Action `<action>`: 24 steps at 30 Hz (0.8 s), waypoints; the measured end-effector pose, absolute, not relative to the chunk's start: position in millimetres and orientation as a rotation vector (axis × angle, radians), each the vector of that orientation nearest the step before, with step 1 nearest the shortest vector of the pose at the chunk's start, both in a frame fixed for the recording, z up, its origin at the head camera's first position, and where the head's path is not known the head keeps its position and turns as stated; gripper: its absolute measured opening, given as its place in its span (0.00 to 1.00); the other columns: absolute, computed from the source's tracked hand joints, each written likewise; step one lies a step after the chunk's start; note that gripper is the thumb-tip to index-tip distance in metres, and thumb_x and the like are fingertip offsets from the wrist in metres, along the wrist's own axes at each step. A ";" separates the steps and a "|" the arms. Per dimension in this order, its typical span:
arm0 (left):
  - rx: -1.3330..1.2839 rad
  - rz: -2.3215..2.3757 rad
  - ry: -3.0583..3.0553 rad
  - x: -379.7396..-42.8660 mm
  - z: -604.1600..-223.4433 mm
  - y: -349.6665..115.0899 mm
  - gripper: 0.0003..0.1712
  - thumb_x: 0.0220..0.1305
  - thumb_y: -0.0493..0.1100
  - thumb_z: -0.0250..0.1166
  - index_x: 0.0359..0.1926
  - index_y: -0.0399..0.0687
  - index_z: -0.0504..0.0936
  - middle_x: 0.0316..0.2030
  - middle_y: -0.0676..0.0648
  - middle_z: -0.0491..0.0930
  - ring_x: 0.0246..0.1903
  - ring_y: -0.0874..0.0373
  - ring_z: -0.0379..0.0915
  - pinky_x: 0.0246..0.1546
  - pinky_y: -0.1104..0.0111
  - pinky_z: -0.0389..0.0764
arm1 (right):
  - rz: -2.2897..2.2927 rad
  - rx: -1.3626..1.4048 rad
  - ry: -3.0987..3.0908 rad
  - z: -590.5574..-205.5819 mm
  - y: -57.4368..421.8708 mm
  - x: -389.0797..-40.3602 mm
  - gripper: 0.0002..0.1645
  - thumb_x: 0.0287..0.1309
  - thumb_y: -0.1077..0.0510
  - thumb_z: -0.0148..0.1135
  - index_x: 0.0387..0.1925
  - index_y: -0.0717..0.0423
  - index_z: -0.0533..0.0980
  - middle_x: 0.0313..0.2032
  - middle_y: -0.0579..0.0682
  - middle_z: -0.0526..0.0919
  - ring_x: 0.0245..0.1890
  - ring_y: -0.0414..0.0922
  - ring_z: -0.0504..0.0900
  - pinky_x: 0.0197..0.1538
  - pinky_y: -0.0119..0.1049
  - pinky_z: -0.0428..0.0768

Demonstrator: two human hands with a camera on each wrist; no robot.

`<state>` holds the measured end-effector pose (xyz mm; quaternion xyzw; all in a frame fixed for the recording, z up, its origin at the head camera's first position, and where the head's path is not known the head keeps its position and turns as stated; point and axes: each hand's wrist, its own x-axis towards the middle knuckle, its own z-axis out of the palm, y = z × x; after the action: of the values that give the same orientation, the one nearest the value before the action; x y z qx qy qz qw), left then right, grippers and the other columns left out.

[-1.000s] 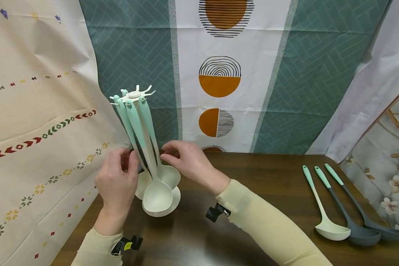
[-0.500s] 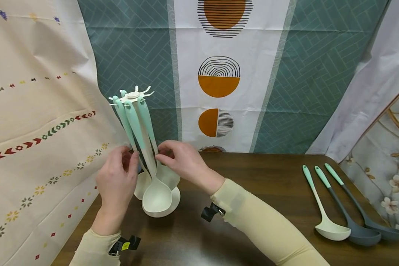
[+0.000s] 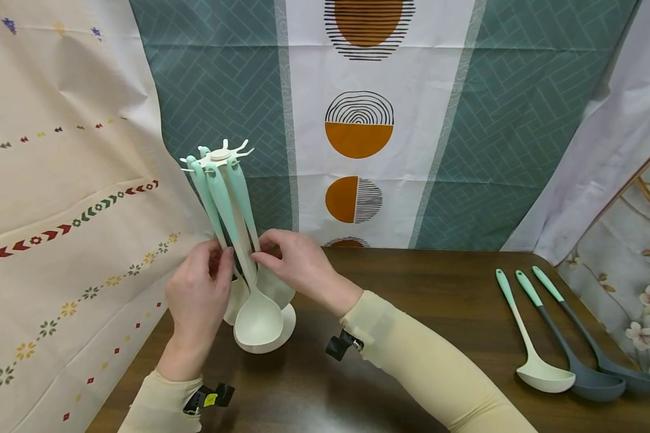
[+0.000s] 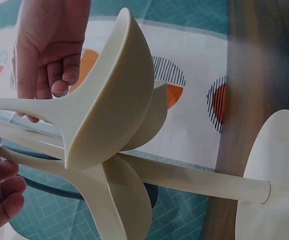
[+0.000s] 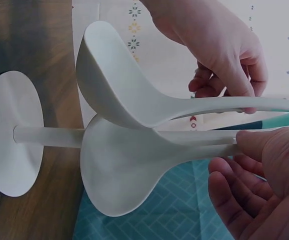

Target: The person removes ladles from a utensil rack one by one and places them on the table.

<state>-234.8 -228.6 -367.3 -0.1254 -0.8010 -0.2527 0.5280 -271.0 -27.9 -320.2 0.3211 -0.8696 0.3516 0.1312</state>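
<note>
A cream rotating-type utensil stand (image 3: 219,155) with a hooked top and round base (image 4: 277,170) stands at the left of the table, hung with ladles. In front hangs a cream ladle (image 3: 258,322) with a mint handle. My left hand (image 3: 197,288) pinches the handle of the left cream ladle (image 3: 235,304), its bowl partly hidden by the front one. My right hand (image 3: 298,258) pinches the lower handle of the right cream ladle (image 5: 124,170) between thumb and fingers. A dark ladle (image 4: 49,188) shows behind the stand's pole in the left wrist view.
At the right of the wooden table (image 3: 411,337) lie a cream ladle (image 3: 544,377) and two dark grey ladles, one grey ladle (image 3: 596,383) beside the other (image 3: 636,382). Patterned cloth (image 3: 86,210) hangs close at the left, with a curtain (image 3: 439,150) behind.
My right hand has moved left onto the right ladle's handle. My left hand has shifted slightly right, its thumb now at the left ladle's handle. The stand stays in place.
</note>
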 end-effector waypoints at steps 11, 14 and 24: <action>-0.313 -0.577 -1.934 -234.9 -369.1 -227.4 0.13 0.80 0.46 0.66 0.46 0.37 0.85 0.28 0.40 0.85 0.24 0.46 0.82 0.23 0.51 0.79 | 1.013 0.929 -2.491 -320.9 -25.8 -269.6 0.08 0.74 0.50 0.73 0.44 0.49 0.86 0.38 0.40 0.89 0.35 0.35 0.84 0.41 0.29 0.81; -0.317 -0.577 -1.934 -235.2 -369.1 -227.0 0.13 0.80 0.46 0.65 0.46 0.38 0.85 0.27 0.41 0.84 0.23 0.47 0.81 0.23 0.52 0.78 | 1.017 0.925 -2.493 -321.1 -24.5 -268.5 0.08 0.74 0.51 0.73 0.45 0.50 0.85 0.38 0.41 0.89 0.35 0.35 0.84 0.40 0.30 0.81; -0.346 -0.576 -1.896 -234.8 -368.7 -225.3 0.13 0.79 0.44 0.63 0.42 0.37 0.84 0.25 0.42 0.82 0.21 0.49 0.79 0.20 0.54 0.75 | 1.011 0.898 -2.497 -320.6 -19.8 -265.4 0.07 0.75 0.52 0.72 0.47 0.49 0.85 0.36 0.41 0.88 0.33 0.37 0.81 0.39 0.31 0.80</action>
<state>-234.8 -225.3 -368.7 -0.1454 -0.7959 -0.2419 0.5356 -265.4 -19.8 -320.6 0.3127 -0.8694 0.3520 0.1501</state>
